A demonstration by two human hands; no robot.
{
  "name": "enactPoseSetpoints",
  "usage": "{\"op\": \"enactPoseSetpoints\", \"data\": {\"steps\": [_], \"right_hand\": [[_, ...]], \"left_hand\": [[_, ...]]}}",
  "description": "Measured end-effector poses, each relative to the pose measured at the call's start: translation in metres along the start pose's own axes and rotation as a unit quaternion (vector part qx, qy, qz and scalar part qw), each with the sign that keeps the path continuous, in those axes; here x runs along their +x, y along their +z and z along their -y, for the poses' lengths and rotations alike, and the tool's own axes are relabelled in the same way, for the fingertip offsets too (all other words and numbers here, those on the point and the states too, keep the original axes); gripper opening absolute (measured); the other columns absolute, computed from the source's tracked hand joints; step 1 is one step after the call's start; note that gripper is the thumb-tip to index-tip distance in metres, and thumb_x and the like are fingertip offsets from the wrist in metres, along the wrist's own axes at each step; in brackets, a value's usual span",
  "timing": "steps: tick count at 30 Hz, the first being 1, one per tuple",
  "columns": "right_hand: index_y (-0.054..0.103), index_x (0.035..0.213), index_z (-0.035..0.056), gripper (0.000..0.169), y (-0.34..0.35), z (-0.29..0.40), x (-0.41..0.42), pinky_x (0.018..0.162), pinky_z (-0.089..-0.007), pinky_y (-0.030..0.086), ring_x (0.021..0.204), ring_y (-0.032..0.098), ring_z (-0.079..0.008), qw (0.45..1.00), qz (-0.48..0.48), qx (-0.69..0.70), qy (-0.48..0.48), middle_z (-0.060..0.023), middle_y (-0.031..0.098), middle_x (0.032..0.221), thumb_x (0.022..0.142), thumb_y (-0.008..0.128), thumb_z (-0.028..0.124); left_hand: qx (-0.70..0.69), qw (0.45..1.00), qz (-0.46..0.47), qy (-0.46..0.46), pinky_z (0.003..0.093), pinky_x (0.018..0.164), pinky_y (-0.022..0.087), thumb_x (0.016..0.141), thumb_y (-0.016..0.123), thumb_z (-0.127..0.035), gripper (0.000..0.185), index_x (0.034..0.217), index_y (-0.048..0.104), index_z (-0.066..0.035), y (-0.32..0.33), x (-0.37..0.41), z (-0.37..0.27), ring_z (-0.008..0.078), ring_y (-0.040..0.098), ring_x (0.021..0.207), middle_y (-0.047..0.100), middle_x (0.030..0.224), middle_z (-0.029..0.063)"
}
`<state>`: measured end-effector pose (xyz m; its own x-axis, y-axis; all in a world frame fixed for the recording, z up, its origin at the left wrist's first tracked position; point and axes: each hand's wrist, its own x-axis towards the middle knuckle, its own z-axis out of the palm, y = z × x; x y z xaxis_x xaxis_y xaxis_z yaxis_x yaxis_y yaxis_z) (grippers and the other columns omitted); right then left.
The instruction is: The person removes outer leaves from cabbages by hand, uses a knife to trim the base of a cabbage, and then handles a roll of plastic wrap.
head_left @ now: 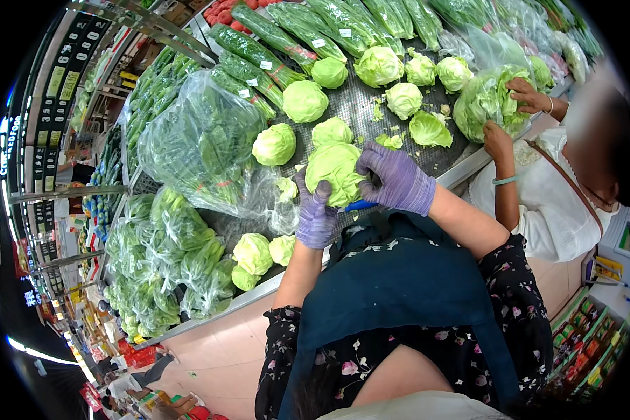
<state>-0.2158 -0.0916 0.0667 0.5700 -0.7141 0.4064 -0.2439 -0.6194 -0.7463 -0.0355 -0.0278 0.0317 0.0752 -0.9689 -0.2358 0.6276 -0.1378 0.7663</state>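
A pale green head of lettuce (334,170) is held between my two gloved hands, just over the near edge of the vegetable stand. My left hand (316,215), in a purple knitted glove, supports its left side with the thumb in front. On its upper right, my right hand (397,177) pinches the outer leaves with bent fingers. Right behind it sits another lettuce head (332,131), partly hidden. A small piece of something blue (360,205) shows beneath the held head. Loose lettuce leaves (390,140) lie to the right of my hands.
Several lettuce heads (305,101) are spread over the dark mat (354,100). A large clear bag of leafy greens (199,142) stands left, bagged greens (163,257) nearer. At right, another person's hands (527,97) touch a plastic bag of lettuce (491,102). A metal rim (464,168) edges the stand.
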Motion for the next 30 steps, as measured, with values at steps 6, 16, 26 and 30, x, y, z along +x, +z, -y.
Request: {"op": "enactPoseSetpoints", "data": {"steps": [6,16,26,30], "right_hand": [[0.054,0.09,0.0045,0.02,-0.02,-0.001,0.003,0.056,-0.0287,0.047,0.06,0.054,-0.016,0.992,0.037,0.051,0.109,-0.0059,0.053,0.071,0.075,0.065,0.007],[0.061,0.116,0.0105,0.051,-0.03,-0.032,-0.005,0.081,-0.0375,0.049,0.097,0.058,-0.0302,0.973,-0.034,-0.206,0.099,-0.0122,0.057,0.108,0.069,0.079,0.02],[0.059,0.093,0.0041,0.012,-0.001,-0.004,0.001,0.07,-0.0336,0.05,0.085,0.062,-0.0197,0.996,-0.027,0.075,0.026,-0.0056,0.058,0.087,0.084,0.064,0.01],[0.058,0.101,0.0032,0.015,-0.021,-0.03,0.004,0.076,-0.0301,0.051,0.087,0.061,-0.0153,0.919,-0.079,0.302,0.243,-0.0069,0.058,0.093,0.086,0.06,0.006]], "left_hand": [[0.026,0.999,0.027,-0.028,0.0437,0.097,0.048,0.063,0.083,-0.049,0.097,0.133,0.03,-0.008,-0.009,-0.001,-0.005,0.0286,0.051,0.118,0.046,0.129,0.0136],[-0.063,0.977,0.034,-0.202,0.0518,0.085,0.053,0.064,0.066,-0.072,0.099,0.138,0.037,-0.013,0.005,-0.009,-0.018,0.0301,0.056,0.114,0.052,0.13,0.01],[-0.046,0.969,0.016,-0.242,0.0495,0.078,0.052,0.065,0.062,-0.076,0.091,0.132,0.043,-0.016,-0.001,-0.001,0.001,0.028,0.057,0.107,0.053,0.126,0.0081],[-0.183,0.945,0.009,-0.272,0.0539,0.081,0.05,0.068,0.066,-0.07,0.09,0.135,0.041,-0.015,-0.021,0.003,0.012,0.0308,0.053,0.115,0.052,0.13,0.0102]]}}
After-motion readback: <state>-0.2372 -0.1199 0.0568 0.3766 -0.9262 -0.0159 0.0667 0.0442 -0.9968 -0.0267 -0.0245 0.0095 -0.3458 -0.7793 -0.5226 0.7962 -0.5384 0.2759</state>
